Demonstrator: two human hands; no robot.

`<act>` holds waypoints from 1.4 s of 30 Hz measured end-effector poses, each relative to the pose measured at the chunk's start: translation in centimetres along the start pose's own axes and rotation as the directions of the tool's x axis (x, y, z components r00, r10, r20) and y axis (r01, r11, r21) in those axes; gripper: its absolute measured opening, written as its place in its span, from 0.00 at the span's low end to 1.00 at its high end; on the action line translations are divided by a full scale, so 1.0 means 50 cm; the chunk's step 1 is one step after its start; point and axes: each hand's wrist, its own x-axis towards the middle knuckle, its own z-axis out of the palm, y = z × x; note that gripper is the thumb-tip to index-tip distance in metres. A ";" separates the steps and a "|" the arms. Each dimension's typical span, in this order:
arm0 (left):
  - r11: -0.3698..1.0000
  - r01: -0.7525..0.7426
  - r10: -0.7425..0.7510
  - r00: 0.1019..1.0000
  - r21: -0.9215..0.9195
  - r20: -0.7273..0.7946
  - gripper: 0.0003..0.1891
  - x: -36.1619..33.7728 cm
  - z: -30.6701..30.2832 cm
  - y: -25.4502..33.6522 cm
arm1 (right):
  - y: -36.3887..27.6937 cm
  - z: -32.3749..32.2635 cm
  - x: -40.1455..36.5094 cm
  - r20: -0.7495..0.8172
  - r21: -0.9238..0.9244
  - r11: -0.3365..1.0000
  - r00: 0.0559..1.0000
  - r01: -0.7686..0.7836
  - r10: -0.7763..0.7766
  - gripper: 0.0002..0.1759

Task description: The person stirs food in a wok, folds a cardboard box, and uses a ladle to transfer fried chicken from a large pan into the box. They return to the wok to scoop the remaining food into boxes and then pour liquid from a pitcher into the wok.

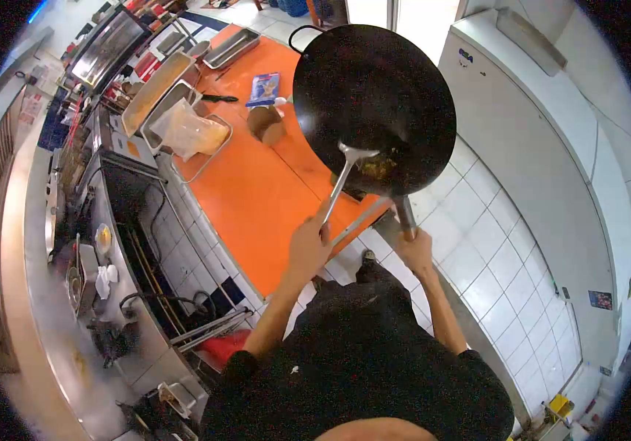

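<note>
My right hand [415,250] grips the handle of a large black wok [374,88], held tilted over the edge of an orange table [256,198]. A small heap of yellowish food [378,168] lies at the wok's lower rim. My left hand [308,241] holds the long handle of a metal spatula [346,170], whose blade rests inside the wok beside the food. Both arms reach forward from my black top.
On the table stand metal trays [183,128], one holding a plastic bag, a blue packet [264,88] and a brown container [267,123]. A white chest appliance [536,140] stands to the right across a tiled floor [492,253]. A steel counter [36,272] with cooking gear runs along the left.
</note>
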 end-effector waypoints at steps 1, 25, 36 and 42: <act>1.000 0.005 -0.005 1.000 0.003 0.005 0.27 0.013 0.010 0.006 | 0.009 -0.002 0.010 -0.029 0.025 1.000 1.000 0.012 -0.012 0.15; 1.000 -0.014 0.015 0.995 -0.013 0.099 0.30 -0.061 0.005 -0.123 | 0.026 0.053 0.048 -0.164 -0.065 0.993 0.981 0.098 -0.107 0.12; 1.000 0.004 -0.003 0.996 -0.018 0.087 0.29 -0.046 -0.018 -0.102 | 0.050 0.058 0.049 -0.256 -0.072 0.990 0.957 0.124 -0.138 0.13; 0.996 -0.017 0.024 0.997 -0.089 0.077 0.28 0.048 0.015 -0.062 | 0.048 0.044 0.028 -0.271 -0.040 0.995 0.957 0.091 -0.098 0.13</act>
